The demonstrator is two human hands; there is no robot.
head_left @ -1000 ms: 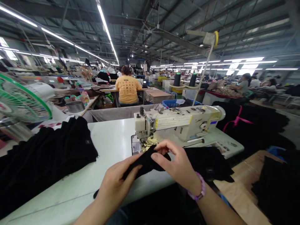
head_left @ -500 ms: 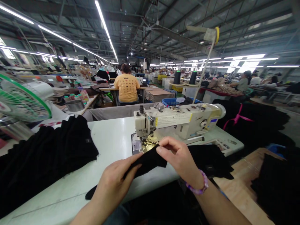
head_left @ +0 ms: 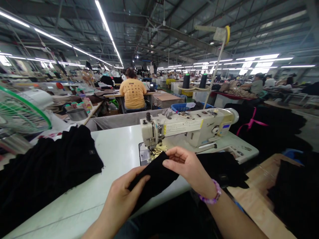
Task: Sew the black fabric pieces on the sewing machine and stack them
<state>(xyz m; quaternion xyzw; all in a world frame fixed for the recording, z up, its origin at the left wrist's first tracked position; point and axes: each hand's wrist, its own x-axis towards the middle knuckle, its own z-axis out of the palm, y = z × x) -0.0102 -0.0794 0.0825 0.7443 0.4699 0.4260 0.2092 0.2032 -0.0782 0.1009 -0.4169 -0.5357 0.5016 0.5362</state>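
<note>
- The right hand [head_left: 189, 169] has its fingers curled and its thumb closed in a narrow pinch on the upper edge of a folded strip of black fabric [head_left: 154, 179]
- The left hand [head_left: 122, 194] has its fingers laid across the strip's lower part, gripping it against the palm
- The strip spans the gap between the hands, its upper end just beside the brass-coloured presser foot [head_left: 157, 152] of an industrial sewing machine [head_left: 179, 130]
- A purple beaded bracelet [head_left: 210, 192] circles the right wrist
- A black garment [head_left: 221, 169] lies beyond the right hand, on the white sewing table [head_left: 117, 141]
- A larger pile of black fabric [head_left: 50, 166] sits on the table's left side
- More black fabric [head_left: 286, 196] rests on a wooden surface [head_left: 254, 202] to the right
- A co-worker in a yellow shirt [head_left: 133, 94] sits well beyond the machine
</note>
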